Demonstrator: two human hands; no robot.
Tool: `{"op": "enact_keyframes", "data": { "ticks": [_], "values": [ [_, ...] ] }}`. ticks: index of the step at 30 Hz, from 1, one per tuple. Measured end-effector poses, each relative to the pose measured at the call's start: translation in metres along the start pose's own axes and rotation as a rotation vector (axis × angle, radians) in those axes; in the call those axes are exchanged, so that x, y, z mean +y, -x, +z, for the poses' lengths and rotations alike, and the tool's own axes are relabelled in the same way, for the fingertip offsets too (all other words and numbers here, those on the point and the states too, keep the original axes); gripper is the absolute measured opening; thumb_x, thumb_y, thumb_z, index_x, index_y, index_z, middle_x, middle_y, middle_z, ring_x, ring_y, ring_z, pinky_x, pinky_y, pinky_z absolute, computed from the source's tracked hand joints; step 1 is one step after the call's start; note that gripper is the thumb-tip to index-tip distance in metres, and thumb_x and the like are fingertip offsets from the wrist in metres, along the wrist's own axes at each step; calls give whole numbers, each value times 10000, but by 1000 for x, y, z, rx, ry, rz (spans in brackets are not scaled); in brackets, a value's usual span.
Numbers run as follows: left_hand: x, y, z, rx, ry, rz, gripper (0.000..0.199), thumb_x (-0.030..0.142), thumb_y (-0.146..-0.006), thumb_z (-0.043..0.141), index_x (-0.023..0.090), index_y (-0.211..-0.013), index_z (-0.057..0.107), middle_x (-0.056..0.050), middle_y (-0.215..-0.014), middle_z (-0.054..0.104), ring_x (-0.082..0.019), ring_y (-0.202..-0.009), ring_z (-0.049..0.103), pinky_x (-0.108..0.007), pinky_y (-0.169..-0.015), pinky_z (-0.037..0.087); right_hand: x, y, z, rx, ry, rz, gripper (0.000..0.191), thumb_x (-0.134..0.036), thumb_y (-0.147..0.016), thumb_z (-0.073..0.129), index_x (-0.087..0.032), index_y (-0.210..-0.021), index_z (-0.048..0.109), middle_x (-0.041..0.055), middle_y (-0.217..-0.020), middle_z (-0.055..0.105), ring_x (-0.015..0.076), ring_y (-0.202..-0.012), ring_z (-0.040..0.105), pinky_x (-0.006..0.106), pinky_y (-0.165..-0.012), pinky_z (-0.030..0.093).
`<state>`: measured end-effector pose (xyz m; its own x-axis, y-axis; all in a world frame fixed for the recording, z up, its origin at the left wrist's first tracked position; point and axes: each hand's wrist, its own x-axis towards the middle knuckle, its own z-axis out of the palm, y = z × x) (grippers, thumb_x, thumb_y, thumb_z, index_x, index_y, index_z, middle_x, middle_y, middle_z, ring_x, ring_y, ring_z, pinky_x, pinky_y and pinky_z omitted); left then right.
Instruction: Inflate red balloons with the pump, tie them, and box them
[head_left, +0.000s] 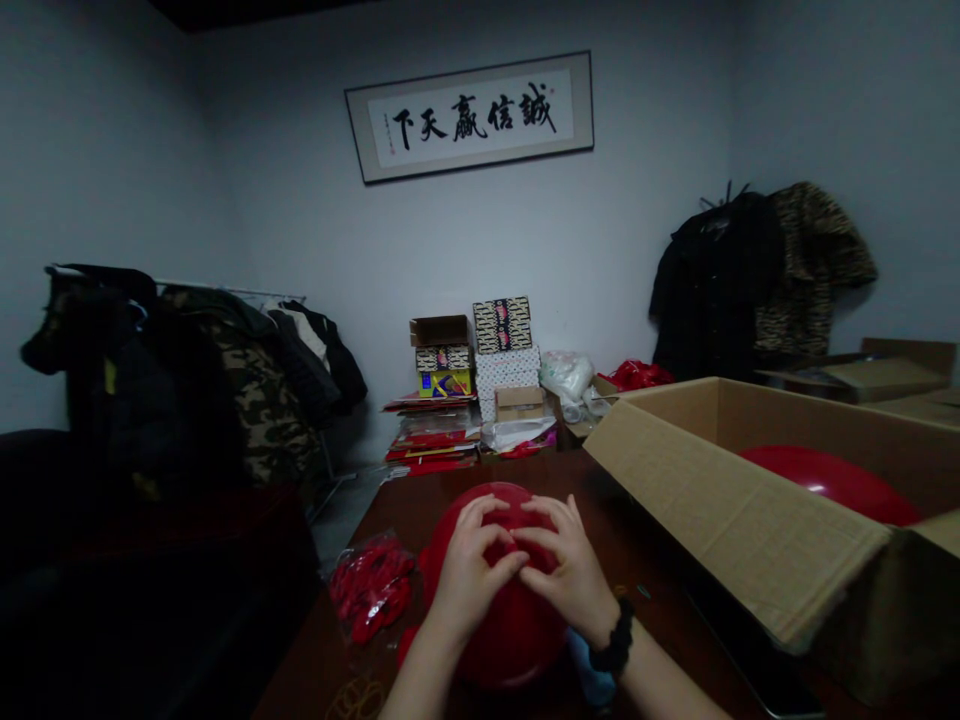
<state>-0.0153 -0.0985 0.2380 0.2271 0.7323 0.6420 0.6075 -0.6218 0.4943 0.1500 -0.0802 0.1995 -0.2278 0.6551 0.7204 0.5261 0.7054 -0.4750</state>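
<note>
A round, inflated red balloon (510, 640) rests on the dark brown table in front of me. My left hand (469, 565) reaches over its top from the left, thumb and fingers bent in toward the middle. From the other side comes my right hand (570, 565), with a black band on its wrist. The fingertips of both hands meet and pinch at the balloon's neck, which they largely cover. Beside the balloon lies a clear plastic bag (373, 585) of uninflated red balloons. Something blue (592, 675) shows partly under my right wrist.
An open cardboard box (720, 510) on the right holds another red balloon (825, 485). A dark flat object, like a phone (750, 650), lies by it. Rubber bands (356, 700) are at the near left. Stacked boxes (506, 370) stand beyond the table; clothes hang on both sides.
</note>
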Motion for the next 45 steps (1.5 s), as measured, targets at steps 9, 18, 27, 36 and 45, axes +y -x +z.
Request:
{"op": "enact_keyframes", "data": {
  "ticks": [9, 18, 27, 36, 45],
  "values": [
    [8, 4, 8, 75, -124, -57, 130, 95, -668, 585, 209, -718, 620, -72, -1083, 571, -240, -1074, 509, -470, -954, 395, -14, 1, 8, 44, 161, -87, 154, -155, -721, 554, -264, -826, 578, -12, -996, 641, 212, -1124, 477, 574, -1116, 40],
    [18, 6, 17, 194, -243, -132, 108, 104, -663, 565, 206, -691, 589, -59, -988, 562, -245, -978, 507, -480, -912, 390, -20, 0, 9, 31, 198, -107, 311, -34, -658, 475, -254, -857, 569, 1, -1023, 624, 220, -1141, 461, 597, -1107, 42],
    [11, 12, 22, 259, -190, -198, 95, 121, -659, 554, 208, -669, 593, -55, -988, 553, -244, -984, 519, -441, -890, 417, -25, -2, 11, 18, 198, -70, 288, -50, -674, 482, -248, -860, 578, 16, -1060, 621, 227, -1165, 448, 622, -1097, 67],
    [20, 13, 19, 311, -416, -161, 91, 121, -666, 564, 210, -661, 582, -75, -1021, 540, -283, -1035, 480, -572, -983, 289, -20, 3, 17, 50, 258, -123, 316, -75, -737, 489, -254, -968, 609, 36, -1148, 606, 232, -1226, 398, 634, -1094, 89],
    [25, 19, 20, 333, -506, -33, 153, 106, -682, 575, 243, -734, 620, -74, -1128, 541, -297, -1142, 441, -613, -1050, 130, -24, 2, 19, 99, 266, -122, 199, -169, -819, 497, -267, -904, 648, 29, -1127, 643, 229, -1195, 445, 643, -1088, 111]
  ]
}}
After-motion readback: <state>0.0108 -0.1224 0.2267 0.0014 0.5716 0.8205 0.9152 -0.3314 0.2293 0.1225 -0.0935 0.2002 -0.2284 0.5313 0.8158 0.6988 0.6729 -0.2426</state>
